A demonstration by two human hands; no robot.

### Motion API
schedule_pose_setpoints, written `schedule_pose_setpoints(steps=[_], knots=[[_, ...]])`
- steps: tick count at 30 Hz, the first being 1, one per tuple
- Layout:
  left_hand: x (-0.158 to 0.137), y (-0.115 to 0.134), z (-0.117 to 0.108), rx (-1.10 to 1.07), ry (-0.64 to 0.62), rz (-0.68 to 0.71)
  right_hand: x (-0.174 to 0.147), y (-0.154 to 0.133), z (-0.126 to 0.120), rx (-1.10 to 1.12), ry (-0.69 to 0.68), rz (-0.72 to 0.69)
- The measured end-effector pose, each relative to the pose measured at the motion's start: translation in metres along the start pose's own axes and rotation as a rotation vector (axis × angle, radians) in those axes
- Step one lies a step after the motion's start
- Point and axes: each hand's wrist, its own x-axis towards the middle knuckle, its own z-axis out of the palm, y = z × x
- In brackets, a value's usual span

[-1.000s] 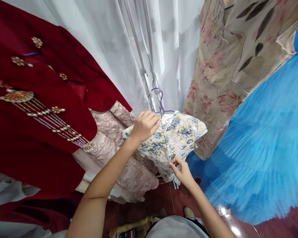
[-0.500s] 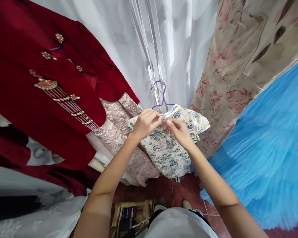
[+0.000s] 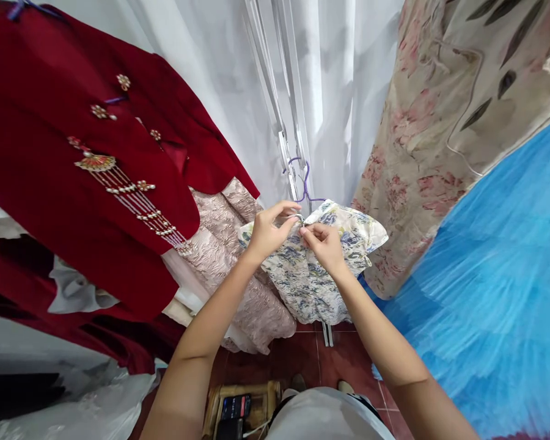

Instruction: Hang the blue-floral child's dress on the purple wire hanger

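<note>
A small cream dress with a blue floral print [image 3: 311, 275] hangs on a purple hanger [image 3: 306, 183] from a white rack. My left hand [image 3: 268, 231] pinches the fabric at the dress's collar, just below the hanger hook. My right hand [image 3: 323, 243] meets it there, fingertips closed on the same spot of the collar. Both hands touch each other at the neckline. What sits between the fingertips is too small to tell.
A dark red embroidered garment [image 3: 82, 159] hangs at the left, a pink brocade dress [image 3: 229, 269] beside it. A beige floral dress [image 3: 440, 134] and blue tulle skirt [image 3: 486, 287] hang at the right. White curtain [image 3: 339, 91] behind. A wooden box [image 3: 242, 409] sits on the red tile floor.
My right hand has come up from the dress's lower hem to the collar, joining my left hand. The dress now hangs straight down. My view shifted slightly.
</note>
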Motion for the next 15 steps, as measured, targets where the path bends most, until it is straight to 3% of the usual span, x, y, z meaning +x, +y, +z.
schedule_pose_setpoints(steps=[5, 9, 15], knots=[[0.008, -0.012, -0.006, -0.13, 0.08, -0.057, -0.007, 0.02, 0.005, -0.115, -0.002, 0.05], [0.02, -0.039, -0.044, -0.187, 0.309, -0.026, -0.03, 0.048, 0.006, -0.231, -0.04, 0.144], [-0.002, -0.106, -0.11, -0.236, 0.19, -0.131, -0.066, 0.062, 0.007, -0.207, -0.04, 0.226]])
